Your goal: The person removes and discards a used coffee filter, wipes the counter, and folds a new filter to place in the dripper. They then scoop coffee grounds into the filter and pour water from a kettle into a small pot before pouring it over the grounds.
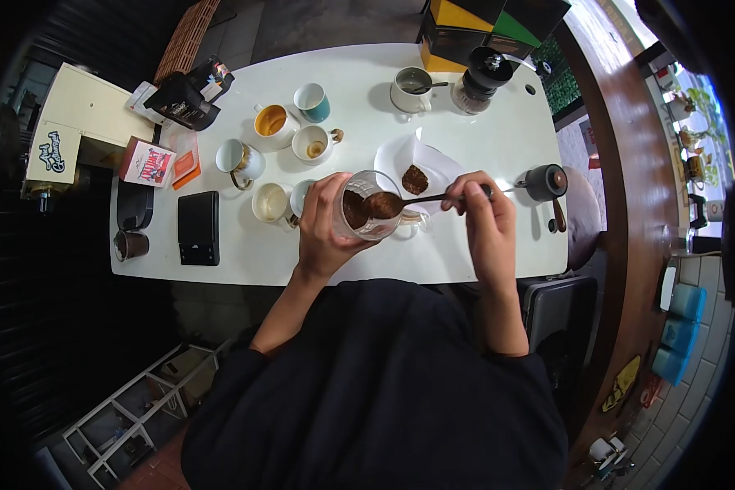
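My left hand (pixel 327 219) is wrapped round a clear glass (pixel 367 180), tilted so its mouth faces me, with brown coffee grounds (pixel 354 211) inside. Between the fingers of my right hand (pixel 483 214) is the handle of a dark spoon (pixel 429 198). The spoon's bowl, heaped with grounds, is at the glass's mouth. Just beyond, a white paper filter (pixel 441 166) holds a small mound of ground coffee (pixel 415 179). Beneath it, a clear glass vessel (pixel 412 225) shows in part, the rest hidden by the filter and my hands.
Several mugs (pixel 276 124) cluster left of centre on the white table (pixel 351 82). A black scale (pixel 198 229) lies near the front left edge. At the back right stand a coffee grinder (pixel 480 80) and a mug with a spoon (pixel 412 91). A dark kettle (pixel 545 183) sits at right.
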Demonstrator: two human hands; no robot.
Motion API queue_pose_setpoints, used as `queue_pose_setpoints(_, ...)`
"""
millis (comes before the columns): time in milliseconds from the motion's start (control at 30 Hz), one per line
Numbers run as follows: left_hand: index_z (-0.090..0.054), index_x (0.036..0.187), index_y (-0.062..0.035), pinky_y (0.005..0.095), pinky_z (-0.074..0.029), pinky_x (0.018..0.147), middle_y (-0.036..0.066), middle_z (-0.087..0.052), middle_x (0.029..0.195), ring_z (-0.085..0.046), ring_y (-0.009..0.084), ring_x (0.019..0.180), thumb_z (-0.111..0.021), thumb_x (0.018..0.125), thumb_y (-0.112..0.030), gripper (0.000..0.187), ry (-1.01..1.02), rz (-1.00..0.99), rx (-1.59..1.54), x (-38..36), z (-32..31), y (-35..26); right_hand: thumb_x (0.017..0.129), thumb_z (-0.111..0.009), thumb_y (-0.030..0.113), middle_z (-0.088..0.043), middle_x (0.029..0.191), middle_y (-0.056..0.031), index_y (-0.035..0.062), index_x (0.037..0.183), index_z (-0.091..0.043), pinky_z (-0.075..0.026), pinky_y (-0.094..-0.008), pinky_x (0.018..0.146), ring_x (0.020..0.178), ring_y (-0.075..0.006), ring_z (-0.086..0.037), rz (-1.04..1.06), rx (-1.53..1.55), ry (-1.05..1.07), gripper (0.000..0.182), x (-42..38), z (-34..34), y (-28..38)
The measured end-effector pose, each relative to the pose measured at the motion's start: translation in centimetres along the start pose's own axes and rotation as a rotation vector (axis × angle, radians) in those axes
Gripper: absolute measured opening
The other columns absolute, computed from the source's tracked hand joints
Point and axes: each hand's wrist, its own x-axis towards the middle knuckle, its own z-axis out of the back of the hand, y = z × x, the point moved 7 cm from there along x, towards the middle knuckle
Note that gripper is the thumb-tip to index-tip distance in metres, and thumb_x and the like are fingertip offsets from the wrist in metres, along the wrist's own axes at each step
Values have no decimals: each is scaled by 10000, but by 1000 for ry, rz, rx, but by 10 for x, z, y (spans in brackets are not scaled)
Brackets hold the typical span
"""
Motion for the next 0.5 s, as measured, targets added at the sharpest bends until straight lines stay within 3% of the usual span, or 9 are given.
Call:
queue_pose_setpoints(267, -498, 1338, -3, 428, -574, 903, 171, -612, 1202, -656, 323, 1068, -980, 604, -364, 950, 12, 56, -26, -12, 0, 4, 1070, -456, 142, -661, 886, -70, -31, 986, -620, -422, -280, 751, 838, -110, -577, 156, 4, -155, 254, 10, 37, 35)
queue_pose_setpoints(333, -497, 1333, 8, 414, -580, 915, 164, -619, 1215, -675, 301, 1066, -988, 588, -391, 977, 15, 63, 1, -14, 0, 6, 1021, -515, 54, -664, 900, -90, -37, 981, -614, -453, -326, 750, 856, -175, -603, 286, -408, -97, 140, 11, 29, 41)
queue_pose_setpoints(367, -498, 1332, 8, 410, -580, 915, 163, -621, 1211, -677, 299, 1065, -989, 587, -389, 976, 12, 69, -2, -15, 0, 7, 938, -569, -50, -664, 915, -107, -29, 975, -616, -473, -359, 756, 865, -250, -604, 430, -677, -35, 64, 10, 20, 39)
queue_pose_setpoints(500, -499, 1331, 12, 399, -578, 921, 163, -626, 1206, -682, 293, 1060, -988, 587, -397, 980, 0, 59, 34, -16, 2, 0, 885, -582, -107, -668, 897, -105, -6, 955, -633, -478, -375, 752, 843, -278, -596, 492, -803, 18, 133, -7, 0, 45)
